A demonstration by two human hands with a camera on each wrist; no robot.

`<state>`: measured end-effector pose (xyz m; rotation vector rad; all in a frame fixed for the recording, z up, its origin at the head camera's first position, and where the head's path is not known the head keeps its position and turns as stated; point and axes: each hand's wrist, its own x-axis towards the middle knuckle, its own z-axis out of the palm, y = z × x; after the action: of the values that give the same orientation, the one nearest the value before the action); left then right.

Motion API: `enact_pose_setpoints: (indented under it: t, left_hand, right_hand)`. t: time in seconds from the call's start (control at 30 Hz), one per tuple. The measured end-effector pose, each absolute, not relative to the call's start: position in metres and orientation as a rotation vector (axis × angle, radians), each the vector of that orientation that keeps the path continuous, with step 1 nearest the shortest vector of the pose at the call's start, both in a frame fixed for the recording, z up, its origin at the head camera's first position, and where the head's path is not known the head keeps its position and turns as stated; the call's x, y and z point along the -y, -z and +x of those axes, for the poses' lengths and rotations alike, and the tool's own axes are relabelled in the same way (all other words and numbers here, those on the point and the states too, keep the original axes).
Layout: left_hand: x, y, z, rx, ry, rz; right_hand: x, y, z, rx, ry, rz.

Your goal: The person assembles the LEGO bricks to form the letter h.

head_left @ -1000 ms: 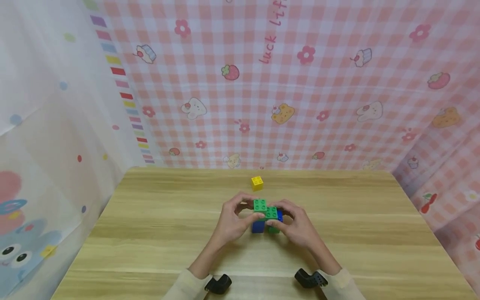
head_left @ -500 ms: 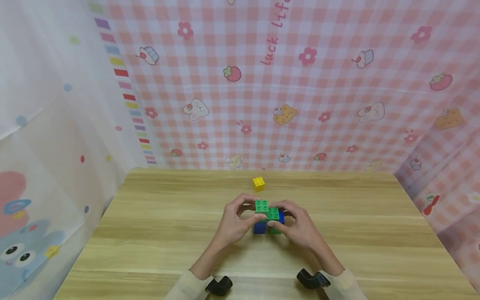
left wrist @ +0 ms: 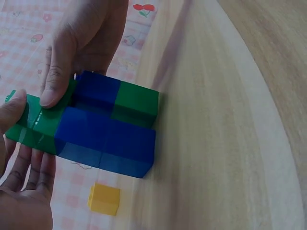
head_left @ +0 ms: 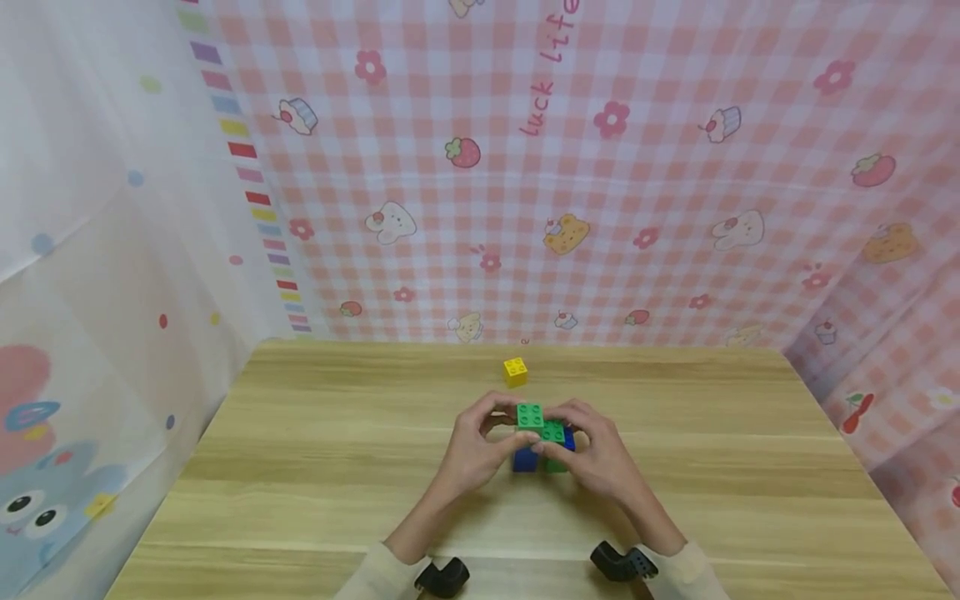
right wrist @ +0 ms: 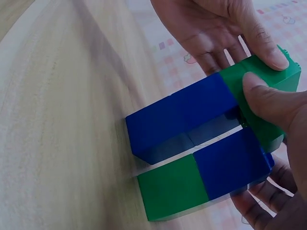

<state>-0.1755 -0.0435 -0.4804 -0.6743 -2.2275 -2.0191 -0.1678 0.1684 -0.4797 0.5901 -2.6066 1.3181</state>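
Both hands hold one structure of toy building bricks standing on the wooden table [head_left: 315, 467]. Two blue bricks [left wrist: 105, 139] form one column; a green brick [right wrist: 172, 187] under a blue brick [right wrist: 233, 165] forms the other. Across the tops lies a green bridging brick [head_left: 553, 431], with a studded green brick [head_left: 529, 415] above the left column. My left hand [head_left: 476, 450] pinches the upper green bricks between thumb and fingers. With the thumb in front and fingers behind, my right hand [head_left: 596, 450] pinches the bridging brick above the right column. The fingers partly hide the bricks.
A single yellow brick [head_left: 515, 372] sits behind the structure, toward the table's back edge. Pink checked cloth [head_left: 420, 183] hangs behind the table, and a pale printed cloth [head_left: 97, 250] hangs at the left. Black wrist mounts [head_left: 442, 577] show near the sleeves.
The brick structure and both hands have shifted slightly right relative to the yellow brick. Both hands keep their hold; the head view has also moved a little.
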Motion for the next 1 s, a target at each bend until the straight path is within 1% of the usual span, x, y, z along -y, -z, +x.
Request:
enact_pose_setpoints:
  t: [0.47,0.7,1.0]
  left_hand:
    - [0.053,0.472,-0.179,2.340,2.047,-0.622]
    - [0.066,0.471,-0.188,2.316,2.090,-0.583]
    - [0.074,0.470,-0.200,2.362,2.029,-0.429]
  right_hand:
    - [-0.167,0.480,-0.167,2.617,-1.323,0.555]
    - [-0.167,0.479,-0.167,2.644,-1.335,0.508]
    - [-0.166,0.478,-0.167,2.658,-1.337,0.484]
